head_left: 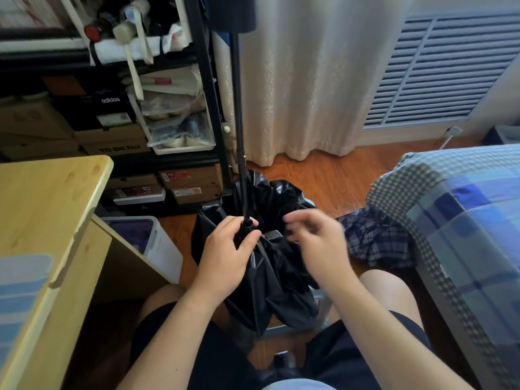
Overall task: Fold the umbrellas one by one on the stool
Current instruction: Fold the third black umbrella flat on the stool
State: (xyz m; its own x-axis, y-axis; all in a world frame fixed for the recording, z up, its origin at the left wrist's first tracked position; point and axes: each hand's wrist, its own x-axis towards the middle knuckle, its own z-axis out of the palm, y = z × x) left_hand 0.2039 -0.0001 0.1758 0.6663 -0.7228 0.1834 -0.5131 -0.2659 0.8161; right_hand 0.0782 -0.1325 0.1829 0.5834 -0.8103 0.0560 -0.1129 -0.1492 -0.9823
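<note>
A black umbrella stands handle-up in front of me, its long shaft extended toward the dark handle at the top edge. Its canopy hangs collapsed and crumpled over the stool, of which only a grey-blue edge shows. My left hand grips the shaft's runner where the ribs meet. My right hand, slightly blurred, hovers with loosely curled fingers at the canopy's right folds; whether it pinches fabric is unclear. A second, blue plaid umbrella lies bunched on the floor to the right.
A light wooden desk fills the left side, with a white bin beside it. Black shelving packed with boxes stands behind. A bed with checked blue bedding is on the right. Curtains hang ahead over wood floor.
</note>
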